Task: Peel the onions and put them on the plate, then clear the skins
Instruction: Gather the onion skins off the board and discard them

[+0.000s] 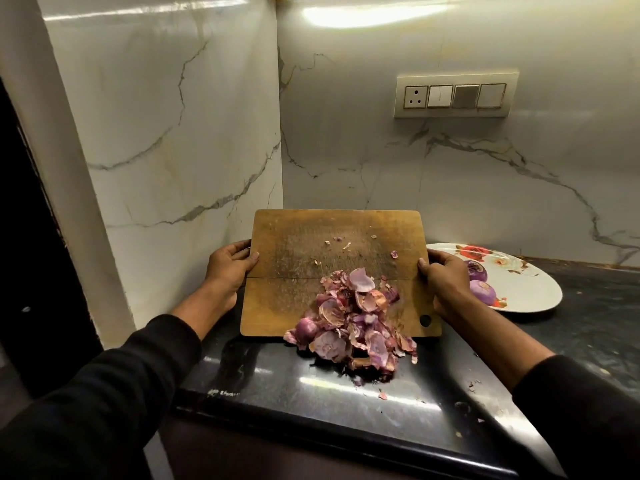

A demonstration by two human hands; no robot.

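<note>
Onion skins (356,323) off tilted board (294,244); two onions (479,282) on plate (533,289)

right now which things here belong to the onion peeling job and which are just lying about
In the job:
wooden cutting board, tilted, held by left hand and right hand
purple onion skins
peeled purple onions
white floral plate

Just there:
wall switch panel

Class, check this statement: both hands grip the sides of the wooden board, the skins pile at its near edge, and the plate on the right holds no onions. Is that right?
Not quite. The head view shows two peeled onions on the plate. The rest stands: left hand and right hand grip the wooden board, skins at its near edge.
</note>
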